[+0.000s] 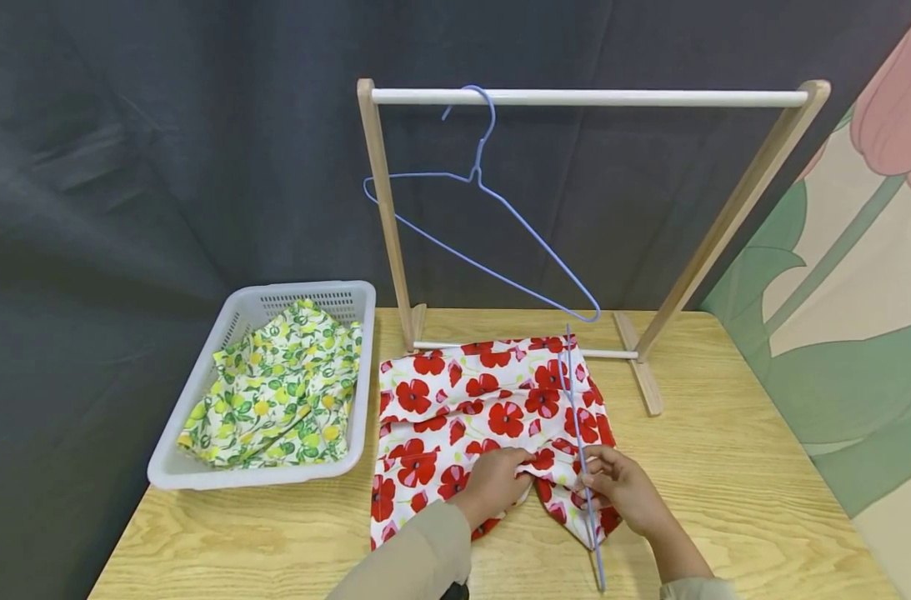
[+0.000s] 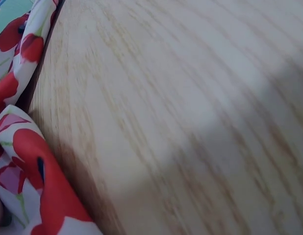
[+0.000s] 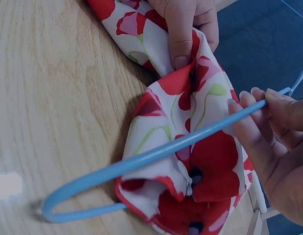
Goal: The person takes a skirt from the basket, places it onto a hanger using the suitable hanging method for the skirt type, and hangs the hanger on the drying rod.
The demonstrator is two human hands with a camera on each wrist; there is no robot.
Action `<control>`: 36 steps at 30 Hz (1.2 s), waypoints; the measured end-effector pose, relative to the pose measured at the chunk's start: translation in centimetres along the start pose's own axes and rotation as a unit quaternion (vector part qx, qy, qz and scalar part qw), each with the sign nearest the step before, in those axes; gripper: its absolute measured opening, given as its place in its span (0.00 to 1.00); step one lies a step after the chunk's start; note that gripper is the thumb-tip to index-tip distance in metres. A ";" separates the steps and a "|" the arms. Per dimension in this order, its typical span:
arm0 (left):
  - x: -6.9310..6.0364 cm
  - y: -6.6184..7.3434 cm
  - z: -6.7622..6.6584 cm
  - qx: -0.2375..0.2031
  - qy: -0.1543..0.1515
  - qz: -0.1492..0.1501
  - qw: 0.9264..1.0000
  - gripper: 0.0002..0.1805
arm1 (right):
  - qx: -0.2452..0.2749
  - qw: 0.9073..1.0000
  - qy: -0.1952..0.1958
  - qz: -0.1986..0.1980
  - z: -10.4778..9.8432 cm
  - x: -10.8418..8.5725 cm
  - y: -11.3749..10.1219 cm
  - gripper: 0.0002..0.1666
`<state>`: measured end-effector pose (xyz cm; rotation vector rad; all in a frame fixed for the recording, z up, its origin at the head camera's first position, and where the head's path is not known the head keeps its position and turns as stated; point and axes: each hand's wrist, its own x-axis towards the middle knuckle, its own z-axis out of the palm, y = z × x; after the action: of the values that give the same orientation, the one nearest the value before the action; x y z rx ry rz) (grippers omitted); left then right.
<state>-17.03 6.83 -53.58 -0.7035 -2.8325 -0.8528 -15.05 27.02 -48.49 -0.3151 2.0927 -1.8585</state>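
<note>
A white cloth garment with red poppies [image 1: 506, 419] lies on the table below the rack. My left hand [image 1: 498, 477] pinches its near edge, thumb on top, lifting a fold, as the right wrist view shows. Between thumb and fingers my right hand [image 1: 622, 490] holds a blue hanger [image 3: 156, 152], seen almost edge-on over the garment's right part. One rounded end of that hanger reaches past the cloth toward the near table edge. Dark round snaps or buttons show inside the garment's opening in the right wrist view. The left wrist view shows mostly table and some poppy cloth [image 2: 24, 161].
A wooden rack with a white rail [image 1: 613, 98] stands at the back. Another blue hanger [image 1: 533, 233] hangs from the rail. At the left, a white plastic basket [image 1: 164, 467] contains lemon-print cloth [image 1: 282, 392]. A dark curtain [image 1: 162, 150] backs the table [image 1: 725, 467].
</note>
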 end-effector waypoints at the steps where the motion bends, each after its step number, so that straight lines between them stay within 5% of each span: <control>1: -0.1 -0.1 0.0 -0.002 -0.006 0.001 1.000 0.12 | -0.002 1.000 0.001 0.000 0.0 0.0 0.1 0.14; 19: -0.1 -1.0 -1.8 -0.122 -0.148 -0.055 0.980 0.19 | 0.022 0.999 0.032 0.026 1.1 0.2 0.6 0.20; 36: -0.4 -1.3 -3.1 -0.252 -0.154 -0.105 0.950 0.16 | 0.006 0.996 0.059 0.060 1.9 0.4 1.0 0.22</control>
<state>-17.42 4.01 -51.72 -0.6332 -3.0151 -1.6799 -14.64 25.29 -49.73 -0.0773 2.1261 -1.8593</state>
